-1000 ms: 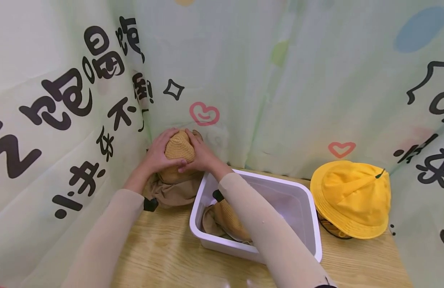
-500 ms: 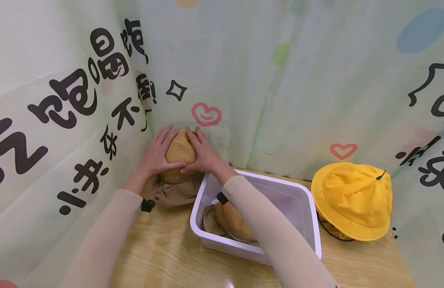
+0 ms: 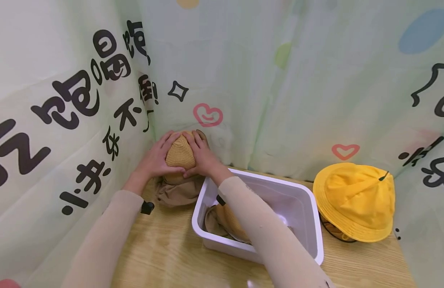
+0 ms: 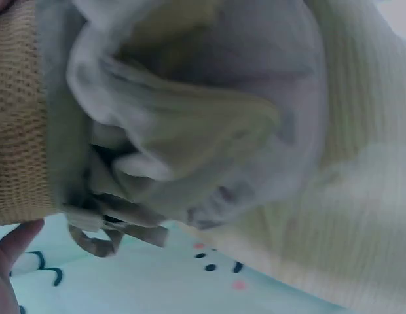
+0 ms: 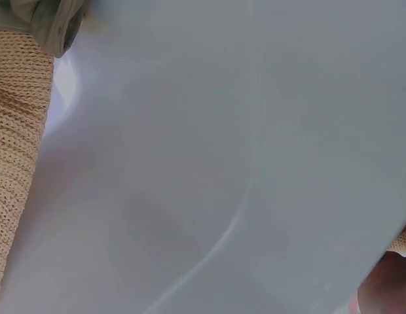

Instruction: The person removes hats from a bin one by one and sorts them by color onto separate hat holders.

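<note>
At the table's back left corner, a tan woven hat [image 3: 180,153] with a brown cloth brim [image 3: 177,194] is gripped between two hands. The left hand [image 3: 158,156] curves round the crown's left side, its thumb across the front. On the opposite side the right hand [image 3: 202,154] curls over the crown, thumb close to the left thumb. In the left wrist view the folded cloth [image 4: 190,131] spreads beside the weave, with a thin strap [image 4: 98,245] below it. Another woven hat [image 3: 231,220] lies in the white tub [image 3: 258,256], partly hidden by the right forearm.
The tub stands just right of the gripped hat, under the right forearm. A yellow bucket hat [image 3: 353,200] sits on a dark wire stand [image 3: 337,234] at the right. Printed curtains [image 3: 279,100] enclose the wooden table [image 3: 164,248] at the back and sides.
The hands stay on the woven hat's crown, and their fingers shift slightly over it. The whole view has slid a little to the right; tub and yellow hat stay in place.
</note>
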The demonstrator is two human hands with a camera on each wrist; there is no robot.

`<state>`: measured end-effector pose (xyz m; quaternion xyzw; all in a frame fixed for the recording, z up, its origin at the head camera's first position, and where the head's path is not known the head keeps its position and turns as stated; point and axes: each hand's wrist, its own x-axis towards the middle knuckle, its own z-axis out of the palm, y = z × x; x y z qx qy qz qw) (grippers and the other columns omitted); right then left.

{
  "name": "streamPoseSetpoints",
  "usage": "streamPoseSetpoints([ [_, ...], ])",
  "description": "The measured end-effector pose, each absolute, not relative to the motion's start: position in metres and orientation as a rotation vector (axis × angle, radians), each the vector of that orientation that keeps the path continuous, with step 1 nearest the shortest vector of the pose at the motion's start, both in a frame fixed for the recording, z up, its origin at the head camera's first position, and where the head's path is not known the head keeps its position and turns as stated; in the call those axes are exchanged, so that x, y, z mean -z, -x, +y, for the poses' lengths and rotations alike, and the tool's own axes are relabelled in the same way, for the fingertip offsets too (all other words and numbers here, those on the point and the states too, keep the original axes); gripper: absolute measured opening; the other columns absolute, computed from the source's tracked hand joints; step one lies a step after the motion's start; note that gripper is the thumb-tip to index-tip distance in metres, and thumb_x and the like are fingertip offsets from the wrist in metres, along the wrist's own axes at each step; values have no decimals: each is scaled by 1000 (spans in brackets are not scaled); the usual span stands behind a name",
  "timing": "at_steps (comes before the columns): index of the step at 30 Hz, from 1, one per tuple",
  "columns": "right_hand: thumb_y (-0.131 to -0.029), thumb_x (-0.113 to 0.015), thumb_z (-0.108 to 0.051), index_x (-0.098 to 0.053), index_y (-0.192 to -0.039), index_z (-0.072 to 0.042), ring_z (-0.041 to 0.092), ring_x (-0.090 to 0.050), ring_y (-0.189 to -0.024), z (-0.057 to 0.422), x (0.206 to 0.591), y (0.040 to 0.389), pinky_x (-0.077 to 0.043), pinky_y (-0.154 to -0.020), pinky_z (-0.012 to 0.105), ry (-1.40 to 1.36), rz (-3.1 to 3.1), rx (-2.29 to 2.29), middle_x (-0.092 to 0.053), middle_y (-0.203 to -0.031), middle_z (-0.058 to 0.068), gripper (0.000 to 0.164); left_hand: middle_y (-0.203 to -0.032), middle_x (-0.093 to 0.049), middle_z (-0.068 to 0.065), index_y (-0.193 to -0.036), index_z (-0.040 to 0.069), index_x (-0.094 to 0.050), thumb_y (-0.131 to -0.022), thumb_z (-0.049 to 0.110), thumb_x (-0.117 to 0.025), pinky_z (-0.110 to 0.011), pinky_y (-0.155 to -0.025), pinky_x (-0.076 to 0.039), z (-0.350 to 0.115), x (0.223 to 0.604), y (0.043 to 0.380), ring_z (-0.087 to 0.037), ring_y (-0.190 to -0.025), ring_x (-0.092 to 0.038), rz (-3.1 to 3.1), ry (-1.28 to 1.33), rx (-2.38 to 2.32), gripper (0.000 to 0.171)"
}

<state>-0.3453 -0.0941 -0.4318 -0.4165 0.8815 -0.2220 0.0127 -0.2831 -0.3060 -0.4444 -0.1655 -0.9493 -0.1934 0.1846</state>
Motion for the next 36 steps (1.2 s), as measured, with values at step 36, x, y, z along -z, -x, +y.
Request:
streamPoseSetpoints([
  [36, -81, -81, -47, -5, -162, -26, 32, -3, -154, 21, 391, 323, -20, -120, 54, 1170, 2680, 888, 0, -168, 10, 113, -157, -31, -20, -156, 23, -33, -82, 50, -74, -65, -112, -26, -278, 417, 264, -44, -141, -31, -2587, 361, 601, 89],
])
